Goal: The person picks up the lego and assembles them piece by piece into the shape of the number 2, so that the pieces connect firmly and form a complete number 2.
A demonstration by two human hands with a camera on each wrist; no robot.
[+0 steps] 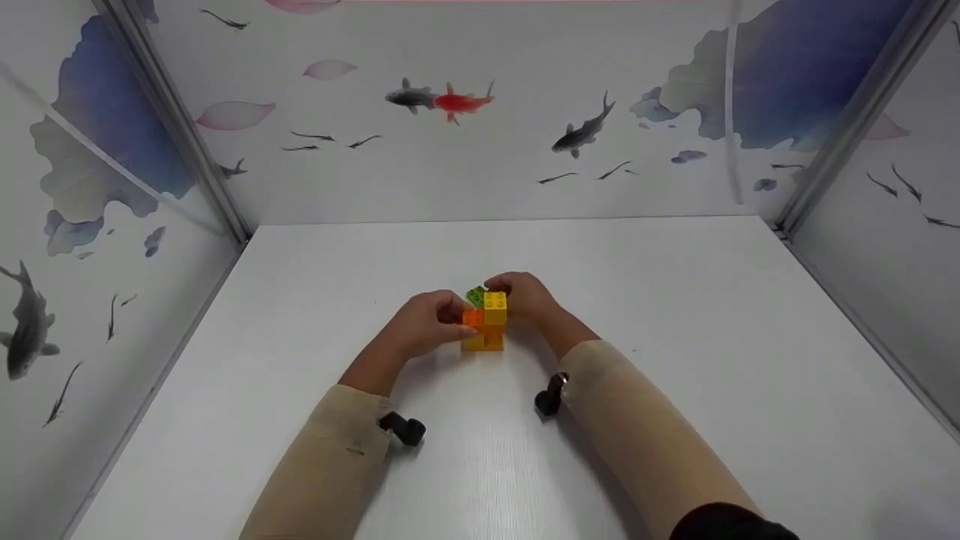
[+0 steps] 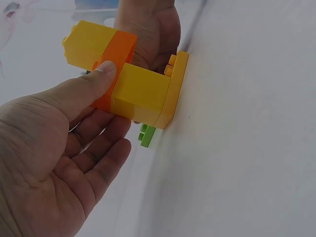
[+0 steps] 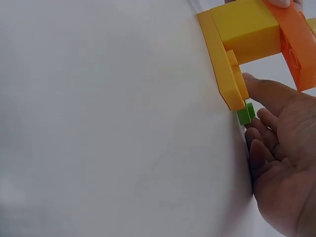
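Observation:
A small stack of toy building blocks stands on the white table: a yellow block (image 1: pixel 494 306) on top, an orange block (image 2: pixel 114 54) under it, another yellow block (image 2: pixel 140 91) below, and a yellow-orange base plate (image 3: pixel 220 61). My left hand (image 1: pixel 421 324) pinches the stack at the orange block, its thumb across the near face. Just behind the stack lies a green block (image 1: pixel 475 295). Beside it is my right hand (image 1: pixel 529 296), its thumb near the base plate and its loosely bent fingers close to the green block. Contact there cannot be told.
The white table (image 1: pixel 315 277) stretches around the blocks. Walls painted with fish (image 1: pixel 465 103) and leaves enclose it at the back and both sides. A black wrist camera (image 1: pixel 405 429) is fixed on the left sleeve, and a second wrist camera (image 1: pixel 550 397) on the right.

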